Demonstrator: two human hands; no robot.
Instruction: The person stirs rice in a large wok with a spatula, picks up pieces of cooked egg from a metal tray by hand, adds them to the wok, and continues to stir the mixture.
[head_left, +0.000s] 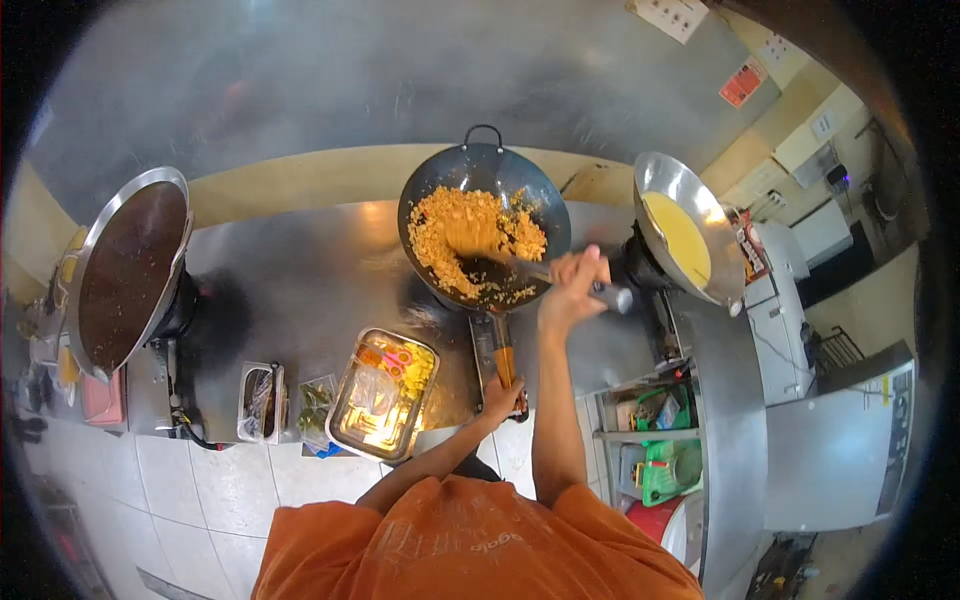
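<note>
A dark metal wok (484, 161) stands on the counter before me, with orange-brown fried rice (442, 232) in it. My left hand (501, 399) is closed round the lower end of the wok's wooden handle (505, 360). My right hand (574, 289), over the wok's right rim, grips a long-handled metal spatula (529, 268). The spatula's head is blurred and partly hidden in the rice. Left of the wok handle lies a steel tray (379, 442) holding pink-handled scissors (397, 361), a clear plastic bag (371, 390) and chopped yellow food (418, 370).
A large pan of dark liquid (131, 270) stands at the left, on a burner. At the right, a metal wok (694, 191) holds yellow liquid (677, 232). A small steel container (262, 405) and a bag of green leaves (316, 401) sit near the counter's front edge.
</note>
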